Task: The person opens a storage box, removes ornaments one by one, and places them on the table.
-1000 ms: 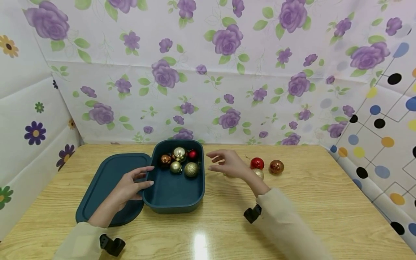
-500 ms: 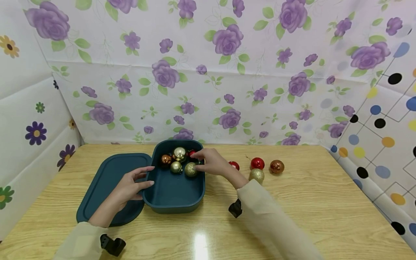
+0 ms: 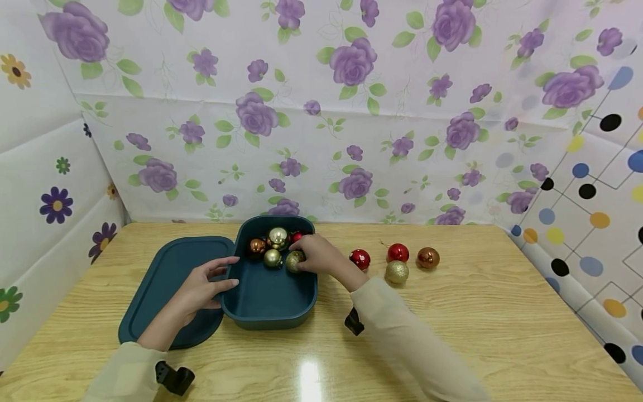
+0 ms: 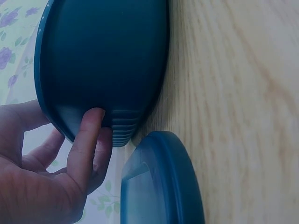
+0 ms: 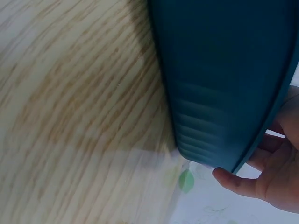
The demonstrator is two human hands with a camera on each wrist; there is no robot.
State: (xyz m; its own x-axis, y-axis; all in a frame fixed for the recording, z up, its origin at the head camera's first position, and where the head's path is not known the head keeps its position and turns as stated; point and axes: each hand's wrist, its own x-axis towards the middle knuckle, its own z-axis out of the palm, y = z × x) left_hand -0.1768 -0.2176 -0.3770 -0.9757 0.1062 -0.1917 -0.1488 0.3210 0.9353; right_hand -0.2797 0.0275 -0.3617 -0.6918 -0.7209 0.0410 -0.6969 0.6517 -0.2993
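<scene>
The fingers of the right hand [image 3: 318, 258] curl round a gold glitter bauble [image 3: 293, 261] inside the teal box [image 3: 271, 312], just left of the frame's centre in the head view; the bauble sits low in the box, against its right wall, and whether it is lifted off the bottom I cannot tell. In the right wrist view only the fingertips [image 5: 233, 181] show, at the lower right, past the box's rim.

The fingers of the left hand [image 3: 201, 287] lie fairly straight against the box's left wall, the thumb near the rim and nothing clenched. The left wrist view shows one fingertip [image 4: 93, 116] pressed on the ribbed corner of the box, at the left of that frame.

In the far end of the box, just beside the gold glitter bauble, lie a copper bauble [image 3: 257, 246], a large pale-gold bauble [image 3: 278, 237], a smaller pale-gold bauble [image 3: 272, 258] and a red bauble [image 3: 297, 237], partly hidden by the right hand.

The box's lid [image 3: 161, 290] lies flat on the desk [image 3: 477, 329], touching the box on its left, under the left wrist.

Right of the box, on the desk, stand four more: a red glitter bauble [image 3: 359, 259], a shiny red bauble [image 3: 398, 252], a second copper bauble [image 3: 427, 257] and a second gold glitter bauble [image 3: 397, 272], close together, apart from the box.
</scene>
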